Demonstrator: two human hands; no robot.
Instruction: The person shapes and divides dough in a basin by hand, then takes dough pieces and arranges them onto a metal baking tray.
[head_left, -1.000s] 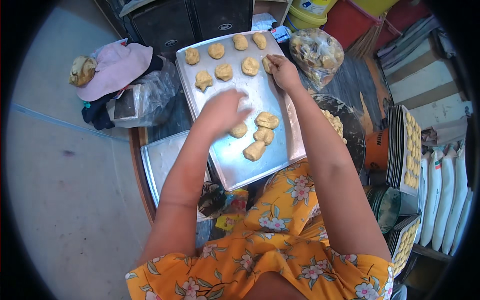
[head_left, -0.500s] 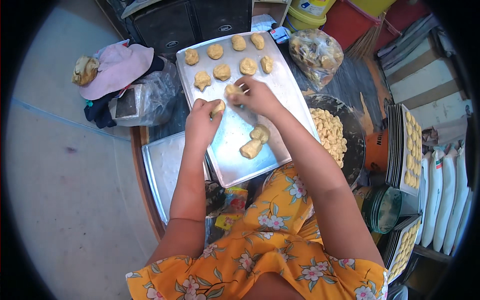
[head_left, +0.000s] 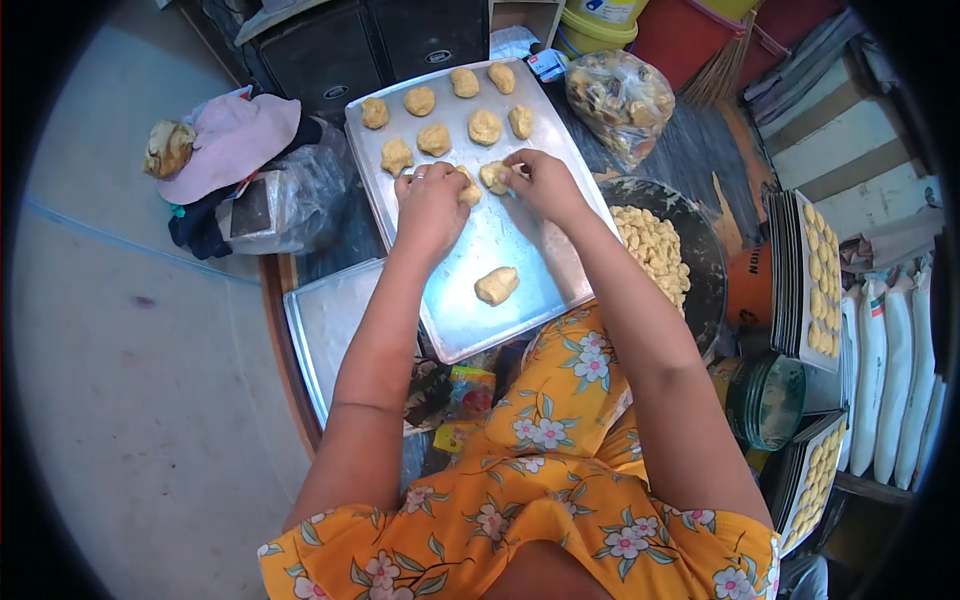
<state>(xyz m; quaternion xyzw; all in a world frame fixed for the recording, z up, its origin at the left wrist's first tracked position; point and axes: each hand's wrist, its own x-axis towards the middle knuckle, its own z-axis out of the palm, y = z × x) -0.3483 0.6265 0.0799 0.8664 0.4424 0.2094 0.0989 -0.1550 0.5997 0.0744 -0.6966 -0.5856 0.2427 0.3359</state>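
A metal baking tray [head_left: 560, 230] lies before me with two rows of rough dough lumps [head_left: 484, 127] at its far end. My left hand [head_left: 432, 208] is closed on a piece of dough [head_left: 469, 191] low over the tray, and its fingers partly cover that piece. Just to the right, my right hand [head_left: 546, 188] pinches another dough lump [head_left: 493, 177], which is on or very close to the tray surface. One more dough lump [head_left: 497, 286], longer in shape, lies alone in the near half of the tray.
A black basin [head_left: 708, 262] full of small dough pieces [head_left: 650, 250] stands right of the tray. Stacked trays [head_left: 822, 285] of shaped dough are at the far right. A second tray [head_left: 335, 330] lies at left, below a pink hat [head_left: 235, 140]. A plastic bag [head_left: 620, 100] sits at the back right.
Two dough lumps lay together in the near half; now one is there. Both hands, each with dough, have moved: the left up and right, the right slightly rightward and down toward the tray.
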